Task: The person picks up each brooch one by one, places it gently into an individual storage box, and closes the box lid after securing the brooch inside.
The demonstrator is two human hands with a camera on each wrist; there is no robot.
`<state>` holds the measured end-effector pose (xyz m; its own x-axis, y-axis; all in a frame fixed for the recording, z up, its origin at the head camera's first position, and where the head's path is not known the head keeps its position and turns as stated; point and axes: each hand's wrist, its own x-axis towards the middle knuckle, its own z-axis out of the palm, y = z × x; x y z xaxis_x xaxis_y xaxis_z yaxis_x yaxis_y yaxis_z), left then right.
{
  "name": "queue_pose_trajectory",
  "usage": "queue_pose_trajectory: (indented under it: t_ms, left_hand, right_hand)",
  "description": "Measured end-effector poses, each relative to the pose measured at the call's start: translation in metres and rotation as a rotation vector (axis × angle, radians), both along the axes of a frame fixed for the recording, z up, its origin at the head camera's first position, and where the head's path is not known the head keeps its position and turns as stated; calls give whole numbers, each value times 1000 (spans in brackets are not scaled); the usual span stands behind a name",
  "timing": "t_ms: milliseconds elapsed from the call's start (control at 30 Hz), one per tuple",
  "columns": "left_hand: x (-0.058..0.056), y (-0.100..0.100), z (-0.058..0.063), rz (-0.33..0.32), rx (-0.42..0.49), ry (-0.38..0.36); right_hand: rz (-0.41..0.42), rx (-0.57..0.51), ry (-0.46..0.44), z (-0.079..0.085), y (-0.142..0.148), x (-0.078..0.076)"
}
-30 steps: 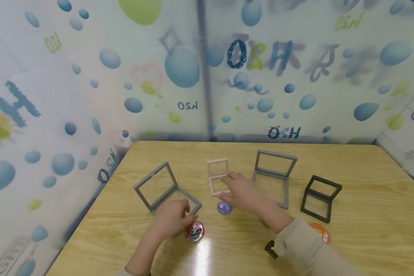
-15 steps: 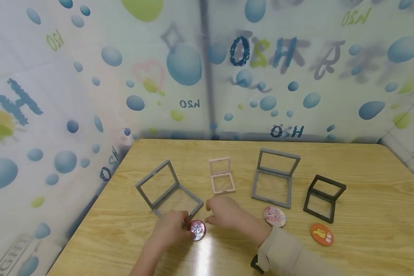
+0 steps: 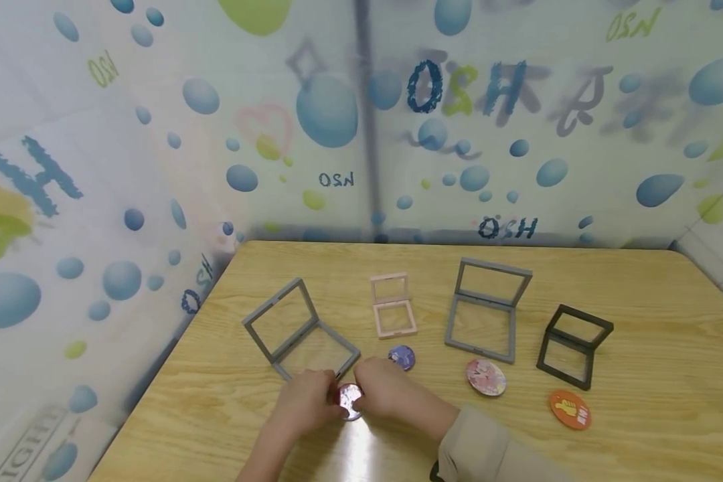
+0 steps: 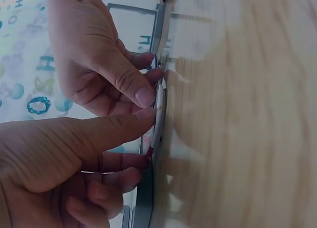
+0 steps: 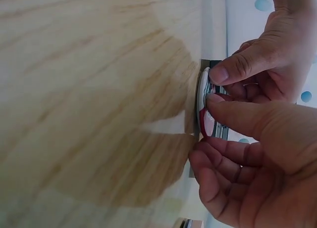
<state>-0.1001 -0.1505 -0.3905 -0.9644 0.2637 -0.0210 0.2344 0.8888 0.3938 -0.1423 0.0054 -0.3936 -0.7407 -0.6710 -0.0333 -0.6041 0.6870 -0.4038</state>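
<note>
A round, shiny red pin badge (image 3: 350,402) lies low over the table in front of the left grey frame. My left hand (image 3: 304,405) pinches its left side between thumb and fingers, and my right hand (image 3: 394,391) does the same on the right. Edge-on in the left wrist view, the badge (image 4: 159,114) sits between both thumbs and the curled fingers. From the right wrist, its white and red rim (image 5: 202,101) shows close to the wood. Just beyond my right hand is a small purple badge (image 3: 402,357). The fingertips cover parts of the red badge.
Hinged frames stand propped open along the table (image 3: 651,321): a large grey one (image 3: 310,326), a small pink one (image 3: 394,304), another grey one (image 3: 482,301) and a black one (image 3: 569,341). A pink badge (image 3: 485,377) and an orange badge (image 3: 570,410) lie at the right.
My right hand has come from beside the pink frame, down and left to the red badge, and now grips it along with the left. The purple badge shows again.
</note>
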Motion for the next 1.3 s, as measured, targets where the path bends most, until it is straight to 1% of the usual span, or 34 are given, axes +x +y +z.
queue_pose_trajectory:
  t_ms: [167,300,367,467,600,733,833,933,1033,1133,1233,1300]
  left_hand:
    - [1,1,-1,8,-9,8]
    - [1,0,-2,9,-2,19]
    - [2,-2,-2,4,18,20]
    - [2,-7,-1,1,94,-11]
    - [2,-13,1,24,248,-91]
    - [0,-19,3,90,392,-130]
    - [-3,-21,4,166,482,-120]
    - [-7,-23,3,265,537,-87]
    - [-11,-25,0,351,544,-26]
    - [-15,-27,-3,406,504,47]
    - [-19,-29,-7,442,452,116]
    - [-21,-29,-9,463,424,139]
  right_hand:
    - [-26,-19,-76,0,0,0]
    - [-44,-92,-104,-1,0,-1]
    - [-54,-138,-120,-1,1,-2]
    - [-73,-204,-163,-2,1,-4]
    - [-89,-280,-192,-3,-2,-7]
    - [-117,-388,-253,-3,-7,-12]
    - [-158,-453,-299,-4,-13,-17]
    - [-211,-495,-334,-5,-20,-23]
    - [-268,-541,-404,-5,-27,-28]
    - [-307,-582,-466,-4,-36,-32]
    - [-334,-590,-476,-5,-43,-36]
    - [-353,-594,-478,-7,-47,-38]
